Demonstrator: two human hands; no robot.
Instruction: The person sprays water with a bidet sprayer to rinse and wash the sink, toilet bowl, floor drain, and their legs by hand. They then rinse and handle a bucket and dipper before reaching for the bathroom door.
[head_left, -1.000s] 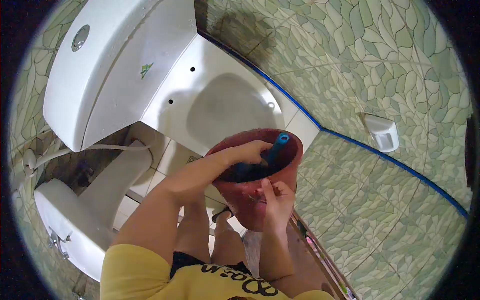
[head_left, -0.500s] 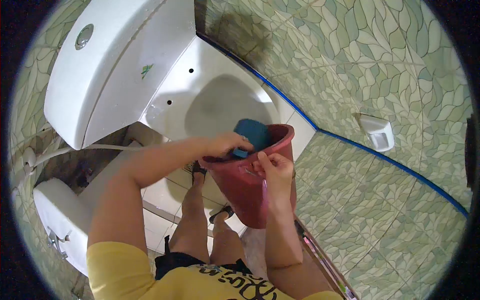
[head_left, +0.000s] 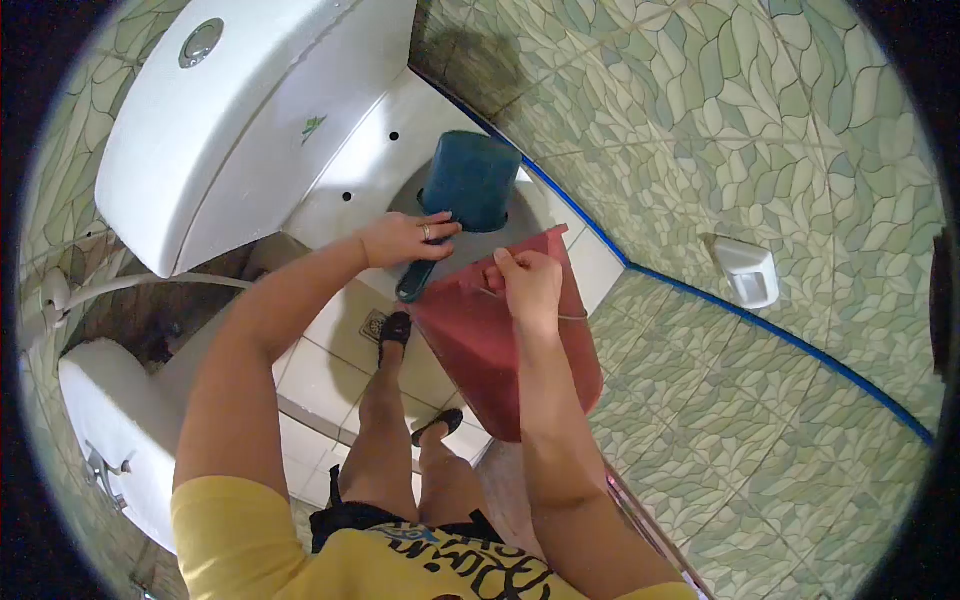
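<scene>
A dark teal water dipper (head_left: 475, 180) is over the toilet bowl, with its underside toward me and its handle slanting down toward the bucket's left edge. My left hand (head_left: 412, 240), wearing a ring, is closed on the dipper's handle near the cup. Below it, a red bucket (head_left: 470, 345) leans forward toward the bowl, so its opening faces away and its contents are hidden. My right hand (head_left: 527, 285) is closed at the near upper side of the bucket, where a thin wire handle shows.
The white toilet (head_left: 375, 170) has its tank at the upper left. A white sink (head_left: 120, 440) with a faucet stands at the lower left. Green patterned tile walls rise on the right, with a white soap holder (head_left: 750, 272). A floor drain (head_left: 373, 325) lies near my feet.
My left hand has lifted the dipper out of the bucket and moved it up and left over the toilet bowl, turning it over. The bucket has tipped forward, my right hand still on it.
</scene>
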